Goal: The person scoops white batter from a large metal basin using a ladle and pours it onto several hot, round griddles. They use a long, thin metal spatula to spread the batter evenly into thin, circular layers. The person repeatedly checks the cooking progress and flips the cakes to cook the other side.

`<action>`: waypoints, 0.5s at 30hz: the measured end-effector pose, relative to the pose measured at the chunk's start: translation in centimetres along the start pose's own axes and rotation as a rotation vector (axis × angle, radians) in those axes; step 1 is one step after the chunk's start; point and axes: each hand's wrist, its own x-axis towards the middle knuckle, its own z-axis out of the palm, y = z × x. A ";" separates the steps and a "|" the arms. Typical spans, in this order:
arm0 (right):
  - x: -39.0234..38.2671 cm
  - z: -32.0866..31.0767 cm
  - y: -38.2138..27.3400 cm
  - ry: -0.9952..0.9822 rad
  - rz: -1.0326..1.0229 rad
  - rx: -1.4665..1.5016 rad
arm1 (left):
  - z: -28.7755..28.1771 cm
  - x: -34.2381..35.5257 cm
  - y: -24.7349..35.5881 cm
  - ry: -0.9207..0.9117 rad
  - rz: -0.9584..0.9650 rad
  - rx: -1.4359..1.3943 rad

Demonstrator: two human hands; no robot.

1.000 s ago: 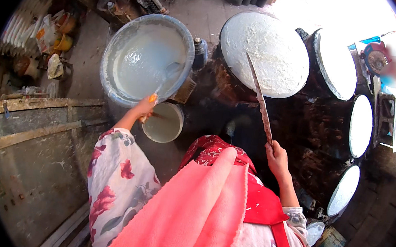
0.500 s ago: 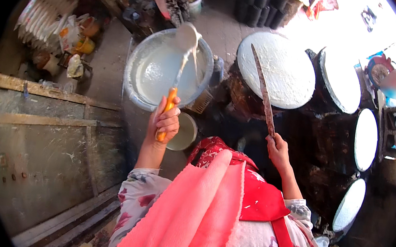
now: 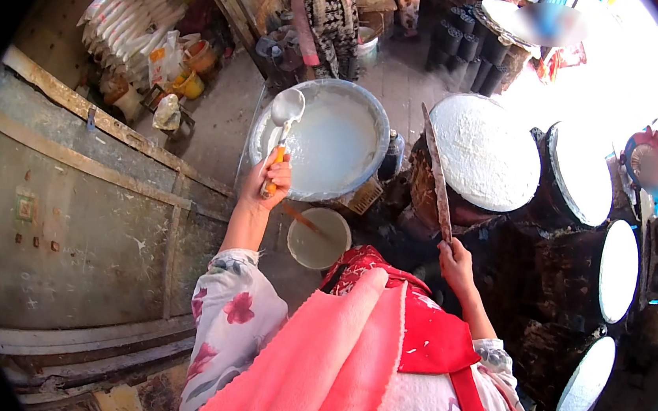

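My left hand (image 3: pixel 266 182) is closed around the orange handle of a metal ladle (image 3: pixel 288 108). The ladle's bowl hangs over the left rim of a wide tub (image 3: pixel 256 151) of thin white batter (image 3: pixel 327 146). In my right hand (image 3: pixel 456 263) I grip a long, thin, stained blade (image 3: pixel 437 164), its tip pointing away from me. The blade stands in front of the left edge of a large drum-like stand with a round white top (image 3: pixel 486 153), which looks coated and rough. I cannot tell whether the blade touches it.
Several more round white tops (image 3: pixel 618 271) on dark drums curve along my right. Below the tub stands a small bucket (image 3: pixel 322 259) with a brown stick in it. A person in patterned trousers (image 3: pixel 329 35) stands beyond the tub. A grey panelled partition (image 3: pixel 96 238) runs along my left.
The ladle has moved from over the tub's middle to its left rim; the white trickle falling from it is gone. My view has shifted, showing more of the far area. Both grips are kept.
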 end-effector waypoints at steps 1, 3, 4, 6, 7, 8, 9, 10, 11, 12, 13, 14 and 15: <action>-0.4 -0.3 0.3 0.021 0.022 0.007 | 0.0 0.3 -0.4 0.033 0.016 0.053; -1.2 -0.3 0.2 0.035 0.073 0.051 | 0.8 -1.2 -1.9 0.148 0.260 0.582; -1.6 -0.3 -0.2 0.032 0.103 0.086 | 1.1 -1.8 -2.6 0.209 0.391 0.843; -2.2 -0.1 -0.2 0.028 0.141 0.129 | -0.2 -0.6 -2.6 0.430 0.575 1.309; -2.4 -0.1 0.0 0.033 0.147 0.137 | -0.2 0.0 -2.4 0.415 0.557 1.306; -2.7 0.0 0.2 0.040 0.154 0.147 | -0.1 0.6 -2.2 0.398 0.538 1.304; -2.9 0.0 0.2 0.049 0.151 0.142 | 0.4 1.4 -1.7 0.307 0.433 1.075; -3.2 -0.2 0.2 0.067 0.154 0.143 | 0.8 2.4 -1.2 0.192 0.294 0.828; -3.6 -0.3 0.2 0.088 0.159 0.145 | 1.2 3.3 -0.6 0.083 0.150 0.580; -3.9 -0.1 0.7 0.105 0.164 0.154 | 1.5 4.1 -0.1 -0.021 -0.001 0.332; -4.3 -0.1 1.5 0.137 0.175 0.171 | 2.3 4.7 -0.3 -0.092 -0.105 0.241; -4.7 -0.4 2.0 0.185 0.186 0.187 | 3.8 4.7 -0.8 -0.123 -0.146 0.279; -5.3 -0.8 1.5 0.204 0.248 0.187 | 5.1 4.6 -1.5 -0.164 -0.211 0.257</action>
